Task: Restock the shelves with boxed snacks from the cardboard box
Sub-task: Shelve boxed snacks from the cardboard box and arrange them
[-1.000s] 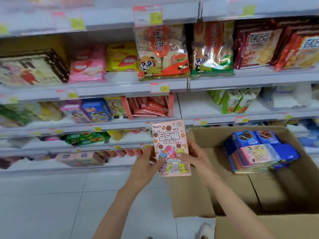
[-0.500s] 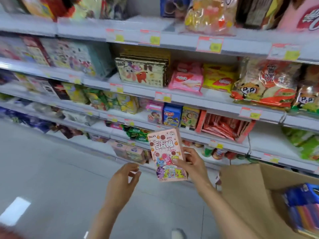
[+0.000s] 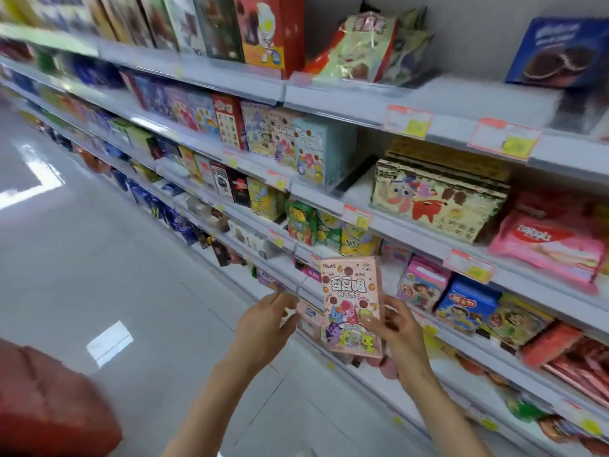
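shelves (image 3: 346,103) seemingly full; right hand (image 3: 400,328) grips pink box (image 3: 352,305)

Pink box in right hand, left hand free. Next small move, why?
Probably lift the pink box up and left toward the look-alike cartoon boxes on the higher shelf. The right hand grips its lower part, clear of any shelf; the left hand is open beside it.
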Demonstrator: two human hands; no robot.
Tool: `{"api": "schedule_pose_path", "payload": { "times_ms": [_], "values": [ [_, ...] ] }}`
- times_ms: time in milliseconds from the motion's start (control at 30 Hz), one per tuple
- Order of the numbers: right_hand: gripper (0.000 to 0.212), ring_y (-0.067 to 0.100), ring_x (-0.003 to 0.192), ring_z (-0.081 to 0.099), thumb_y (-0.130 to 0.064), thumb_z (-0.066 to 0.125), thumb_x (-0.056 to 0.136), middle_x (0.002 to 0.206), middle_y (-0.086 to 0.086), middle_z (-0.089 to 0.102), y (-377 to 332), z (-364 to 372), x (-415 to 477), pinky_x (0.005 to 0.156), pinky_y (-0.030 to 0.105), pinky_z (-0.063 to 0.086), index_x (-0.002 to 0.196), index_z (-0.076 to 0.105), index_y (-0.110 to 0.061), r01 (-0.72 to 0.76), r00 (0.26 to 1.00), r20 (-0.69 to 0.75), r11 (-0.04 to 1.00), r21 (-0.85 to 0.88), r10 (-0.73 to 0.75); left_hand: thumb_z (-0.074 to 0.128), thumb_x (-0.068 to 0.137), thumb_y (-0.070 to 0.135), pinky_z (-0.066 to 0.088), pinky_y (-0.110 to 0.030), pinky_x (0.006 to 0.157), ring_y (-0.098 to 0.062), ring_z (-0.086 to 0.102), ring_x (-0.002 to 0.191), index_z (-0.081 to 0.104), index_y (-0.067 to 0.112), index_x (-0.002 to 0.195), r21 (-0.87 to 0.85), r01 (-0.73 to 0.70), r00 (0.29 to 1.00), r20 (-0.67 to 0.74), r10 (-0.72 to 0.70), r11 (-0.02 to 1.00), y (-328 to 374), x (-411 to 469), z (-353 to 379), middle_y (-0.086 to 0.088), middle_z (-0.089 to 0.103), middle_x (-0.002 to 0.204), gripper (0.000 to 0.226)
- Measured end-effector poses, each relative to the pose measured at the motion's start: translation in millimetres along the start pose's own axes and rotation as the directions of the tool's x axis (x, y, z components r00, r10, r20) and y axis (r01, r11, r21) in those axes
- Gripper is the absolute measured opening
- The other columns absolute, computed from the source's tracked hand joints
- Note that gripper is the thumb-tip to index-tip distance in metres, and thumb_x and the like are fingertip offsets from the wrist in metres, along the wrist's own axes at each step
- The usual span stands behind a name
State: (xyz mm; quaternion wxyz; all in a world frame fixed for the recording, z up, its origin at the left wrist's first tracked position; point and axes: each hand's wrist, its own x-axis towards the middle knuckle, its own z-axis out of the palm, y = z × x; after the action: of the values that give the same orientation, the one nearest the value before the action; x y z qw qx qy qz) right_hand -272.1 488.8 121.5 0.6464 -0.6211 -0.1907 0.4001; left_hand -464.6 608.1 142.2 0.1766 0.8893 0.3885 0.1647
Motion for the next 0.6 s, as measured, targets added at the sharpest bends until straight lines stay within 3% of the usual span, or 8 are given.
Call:
{"api": "schedule_pose_path", "payload": {
  "times_ms": [167, 267, 467, 600],
  "values": [
    [0.033, 0.008, 0.069, 0.07, -0.002, 0.072, 0.076, 0.093, 0.003, 0.07, -17, 61, 59, 0.051, 0.018, 0.051, 0.099, 0.057, -0.021, 0.026, 0.998, 0.066, 0.999, -0.02, -0.024, 0.048, 0.096, 0.031, 0.042, -0.019, 0.08, -0.007, 0.058, 0.101, 0.055, 0.023, 0.121, 0.069, 0.017, 1.0, -0.006, -0.016, 0.997, -48, 62, -30, 0.012, 0.058, 0.117, 0.027],
    [0.033, 0.005, 0.069, 0.068, -0.005, 0.074, 0.076, 0.095, 0.001, 0.068, -27, 100, 91, 0.055, 0.019, 0.051, 0.1, 0.058, -0.022, 0.062, 0.993, 0.107, 0.995, -0.083, -0.053, 0.05, 0.094, 0.03, 0.048, -0.027, 0.08, -0.012, 0.06, 0.101, 0.056, 0.022, 0.12, 0.087, 0.05, 0.998, -0.052, -0.045, 0.995, -83, 92, -48, 0.008, 0.059, 0.117, 0.028],
    [0.037, 0.012, 0.082, 0.066, -0.005, 0.075, 0.074, 0.098, 0.0, 0.067, -41, 171, 147, 0.056, 0.018, 0.051, 0.103, 0.058, -0.021, 0.119, 0.991, 0.079, 0.986, -0.12, -0.11, 0.051, 0.094, 0.033, 0.048, -0.029, 0.079, -0.014, 0.06, 0.102, 0.055, 0.021, 0.119, 0.133, 0.072, 0.996, -0.065, -0.063, 0.989, -154, 150, -78, 0.006, 0.06, 0.116, 0.028],
    [0.038, 0.0, 0.071, 0.066, -0.003, 0.075, 0.074, 0.093, -0.004, 0.068, -48, 219, 175, 0.055, 0.014, 0.05, 0.105, 0.058, -0.021, 0.141, 0.989, 0.047, 0.985, -0.102, -0.137, 0.061, 0.087, 0.041, 0.048, -0.028, 0.082, -0.011, 0.058, 0.099, 0.049, 0.02, 0.124, -0.074, 0.064, 0.996, 0.063, -0.06, 0.995, -187, 198, -90, 0.008, 0.058, 0.115, 0.044]
  ]
}}
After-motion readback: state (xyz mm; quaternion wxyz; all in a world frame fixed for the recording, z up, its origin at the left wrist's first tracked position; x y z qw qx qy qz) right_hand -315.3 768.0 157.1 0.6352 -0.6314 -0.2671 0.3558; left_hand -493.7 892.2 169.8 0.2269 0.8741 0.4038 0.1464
